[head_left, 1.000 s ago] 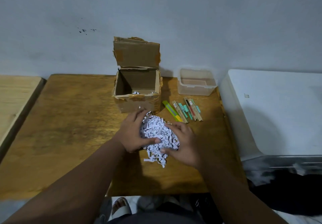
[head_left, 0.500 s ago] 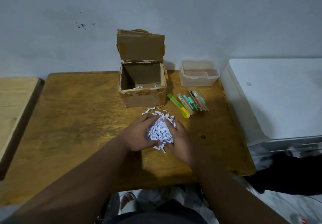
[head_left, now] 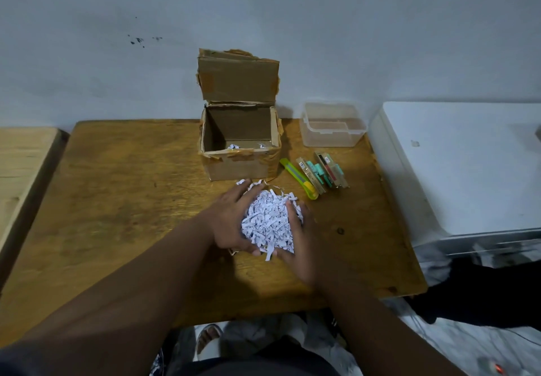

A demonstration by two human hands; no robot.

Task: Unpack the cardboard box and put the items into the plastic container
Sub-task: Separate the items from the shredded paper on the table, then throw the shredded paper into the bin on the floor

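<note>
**Both hands cupped around a heap of shredded paper**

Nearest the camera, two bare forearms reach over the front edge of the wooden table [head_left: 117, 200]. The left hand [head_left: 231, 220] and the right hand [head_left: 304, 246] curl in from either side around a heap of white shredded paper [head_left: 269, 220], fingers pressed into it and thumbs meeting under its near edge. The heap sits at table level; whether it rests on the wood or is lifted slightly cannot be told. A few loose strips lie at its far edge, just in front of the cardboard box [head_left: 240, 167].

To the right of the heap, and apart from it, a yellow-green utility knife [head_left: 297, 178] lies on the table, angled away from the person. Just beside it lie several small packs [head_left: 323, 172] in tan and teal, side by side; their labels are too small to read.

The cardboard box stands open, its torn lid flap upright against the grey wall [head_left: 380, 38]. A few paper scraps show on its floor. To its right, near the table's far corner, sits the clear plastic container [head_left: 333, 135], with no lid on it. Beyond the table's right edge stands a white appliance [head_left: 468, 164].
</note>
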